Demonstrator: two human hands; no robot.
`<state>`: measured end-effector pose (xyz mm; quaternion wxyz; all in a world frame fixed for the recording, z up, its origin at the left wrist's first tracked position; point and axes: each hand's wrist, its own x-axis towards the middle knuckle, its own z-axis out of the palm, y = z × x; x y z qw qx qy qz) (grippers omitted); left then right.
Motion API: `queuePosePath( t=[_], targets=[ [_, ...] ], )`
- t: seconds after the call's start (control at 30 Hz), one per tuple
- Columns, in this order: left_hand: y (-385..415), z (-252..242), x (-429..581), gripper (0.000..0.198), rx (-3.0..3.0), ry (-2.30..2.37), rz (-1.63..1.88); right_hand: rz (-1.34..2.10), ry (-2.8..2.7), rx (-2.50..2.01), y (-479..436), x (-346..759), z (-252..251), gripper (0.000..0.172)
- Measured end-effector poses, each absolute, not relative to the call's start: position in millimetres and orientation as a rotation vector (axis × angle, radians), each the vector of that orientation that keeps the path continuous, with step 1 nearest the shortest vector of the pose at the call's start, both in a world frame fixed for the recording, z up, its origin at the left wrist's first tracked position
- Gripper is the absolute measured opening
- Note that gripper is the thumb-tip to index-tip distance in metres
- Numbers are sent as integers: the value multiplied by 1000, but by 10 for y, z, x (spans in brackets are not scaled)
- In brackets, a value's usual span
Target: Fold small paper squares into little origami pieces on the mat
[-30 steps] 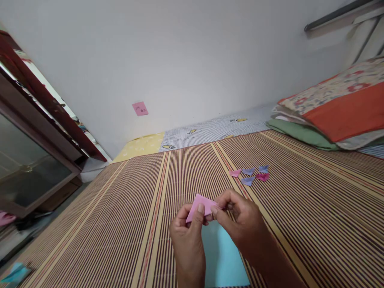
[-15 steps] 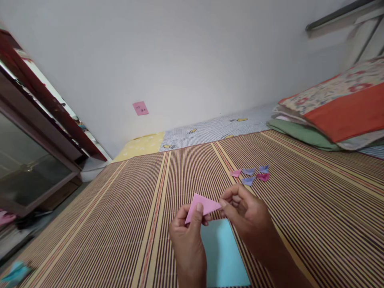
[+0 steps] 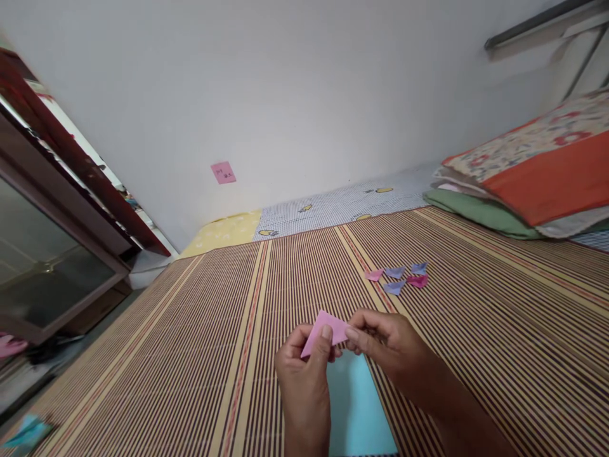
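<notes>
A pink folded paper triangle (image 3: 316, 337) is held up between my two hands. My left hand (image 3: 304, 368) grips its left part, thumb flat on the front and fingers behind. My right hand (image 3: 380, 339) pinches the right corner between thumb and fingers, which hides that tip. Below the hands lies a light blue sheet of paper (image 3: 359, 406) on the striped mat (image 3: 190, 355), partly covered by my left hand. Beyond my right hand rest several small folded paper pieces, among them a pink one (image 3: 374, 275), a magenta one (image 3: 417, 280) and a blue one (image 3: 394, 288).
Folded bedding (image 3: 547, 171) is stacked at the right. A pink note (image 3: 223, 172) is stuck on the white wall (image 3: 304, 82). A teal paper piece (image 3: 28, 433) lies at the lower left. Patterned cloth (image 3: 323, 203) runs along the mat's far edge.
My left hand and the pink paper have shifted slightly right. My right hand has lowered a little and now covers more of the triangle's right corner.
</notes>
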<state>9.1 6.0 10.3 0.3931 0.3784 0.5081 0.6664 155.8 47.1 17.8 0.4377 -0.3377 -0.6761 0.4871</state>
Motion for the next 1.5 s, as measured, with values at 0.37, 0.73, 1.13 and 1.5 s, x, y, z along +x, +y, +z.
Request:
queuePosePath(
  t=[0.37, 0.73, 1.13, 1.5],
  targets=[
    [16, 219, 204, 31, 1031, 1281, 1517, 1233, -1456, -801, 408, 1427, 235, 28],
    [-8, 252, 124, 19, 1044, 1148, 1475, 1104, -1424, -912, 429, 1503, 241, 31],
    [-12, 202, 173, 38, 1090, 1258, 1560, 1082, -1395, -896, 399, 1465, 260, 29],
    [-13, 258, 149, 20, 1057, 1212, 1352, 1291, -1370, -795, 384, 1449, 221, 28]
  ],
)
